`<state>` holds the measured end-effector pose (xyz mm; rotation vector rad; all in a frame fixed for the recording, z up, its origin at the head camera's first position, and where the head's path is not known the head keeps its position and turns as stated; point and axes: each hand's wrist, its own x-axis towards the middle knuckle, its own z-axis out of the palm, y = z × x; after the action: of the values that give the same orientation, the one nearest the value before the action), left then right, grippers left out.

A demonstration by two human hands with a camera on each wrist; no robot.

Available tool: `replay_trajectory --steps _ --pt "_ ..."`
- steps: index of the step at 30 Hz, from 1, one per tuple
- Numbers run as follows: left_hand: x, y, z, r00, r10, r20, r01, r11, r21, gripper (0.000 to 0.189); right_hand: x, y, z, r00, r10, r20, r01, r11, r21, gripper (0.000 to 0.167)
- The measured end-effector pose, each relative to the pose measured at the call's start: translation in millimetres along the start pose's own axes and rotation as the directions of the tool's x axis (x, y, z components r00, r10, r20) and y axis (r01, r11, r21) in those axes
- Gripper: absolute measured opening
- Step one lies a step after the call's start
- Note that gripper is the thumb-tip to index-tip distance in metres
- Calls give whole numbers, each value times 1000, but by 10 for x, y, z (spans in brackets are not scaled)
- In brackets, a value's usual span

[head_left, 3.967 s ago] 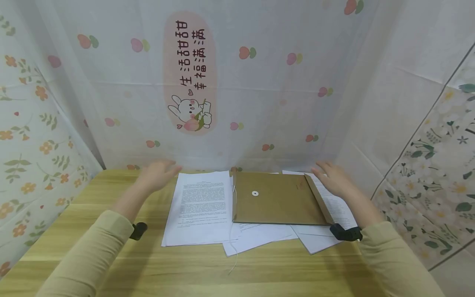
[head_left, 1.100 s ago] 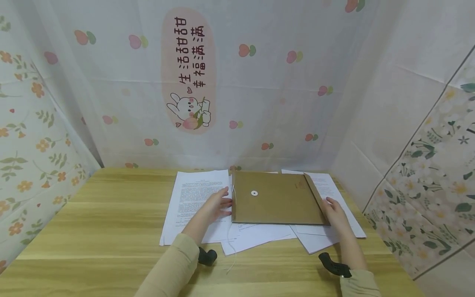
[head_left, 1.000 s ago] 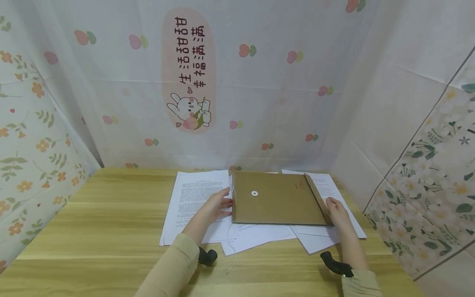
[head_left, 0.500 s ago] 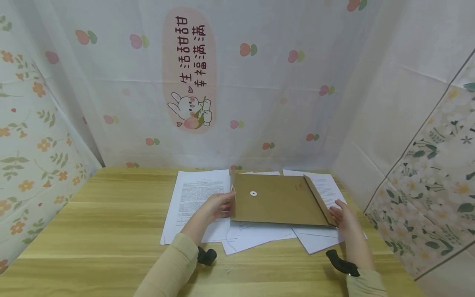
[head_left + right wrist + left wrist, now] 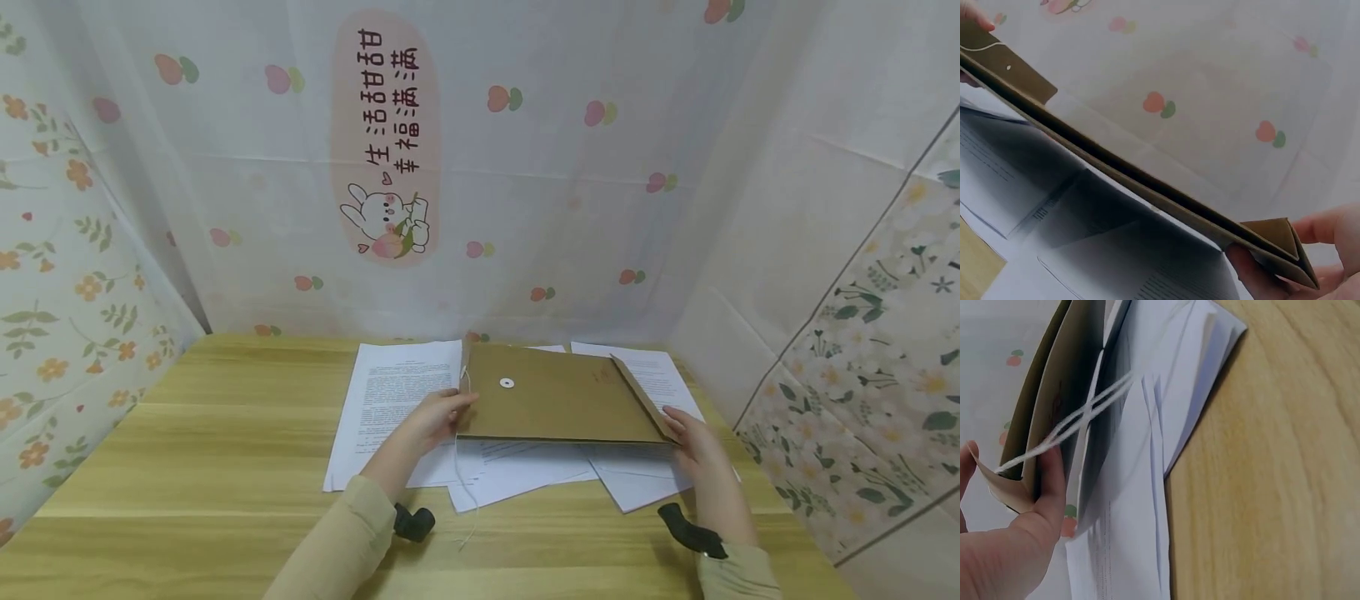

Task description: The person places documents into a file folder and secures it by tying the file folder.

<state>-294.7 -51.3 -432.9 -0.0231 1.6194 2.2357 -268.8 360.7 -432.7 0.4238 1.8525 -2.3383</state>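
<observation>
A brown kraft document envelope [image 5: 558,396] with a white button hangs just above the printed papers, held from both sides. My left hand [image 5: 435,419] grips its left edge; in the left wrist view the thumb and fingers of that hand [image 5: 1022,544] pinch the flap side. On the right, my right hand [image 5: 697,442] grips the near right corner, with fingers above and below it in the right wrist view [image 5: 1325,250]. A white string [image 5: 1079,419] trails from the left edge down to the table. The envelope's long near side shows a gap between its layers in the right wrist view.
Sheets of printed paper [image 5: 397,375] lie at the left, with more sheets [image 5: 517,479] under the envelope and another stack [image 5: 637,483] at the right. They rest on a wood-grain table [image 5: 225,467]. Patterned curtains [image 5: 525,208] stand behind and at both sides.
Both hands came down from the papers' outer sides to the envelope's edges. They took hold of it and raised it off the papers, shifting it slightly left.
</observation>
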Motion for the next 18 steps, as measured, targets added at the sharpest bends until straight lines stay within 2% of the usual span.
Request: replay_trajectory --steps 2,4,5,7,9,12,16,17,18 --pt "-11 5 -10 1000 6 -5 -6 1000 1 82 3 -12 38 1000 -1 -5 1 1000 -9 42" --pt "-20 8 -24 1000 10 -16 -10 1000 -3 83 2 -20 69 1000 -3 -16 3 1000 -1 48" --pt "-23 8 -32 1000 14 -20 -14 1000 -2 82 -3 -24 82 1000 -5 -18 5 1000 7 45" --pt "-29 4 -49 999 24 -26 -24 1000 9 81 -18 -29 106 1000 -16 -16 17 999 40 25" --pt "-40 -1 -69 999 31 -34 -30 999 14 80 -38 -37 131 1000 -28 -8 29 996 87 12" --pt "-52 -16 -101 997 50 -53 -49 999 17 77 -73 -81 188 998 -45 43 38 986 160 10" --pt "-71 -15 -121 992 79 -100 -80 997 0 73 -126 -185 316 989 -75 123 31 944 328 52" --pt "-78 -10 -120 990 85 -112 -86 996 -2 73 -143 -207 355 987 -87 136 29 926 376 60" --pt "-85 -6 -119 988 91 -121 -92 996 -4 73 -162 -225 394 984 -99 147 28 905 424 61"
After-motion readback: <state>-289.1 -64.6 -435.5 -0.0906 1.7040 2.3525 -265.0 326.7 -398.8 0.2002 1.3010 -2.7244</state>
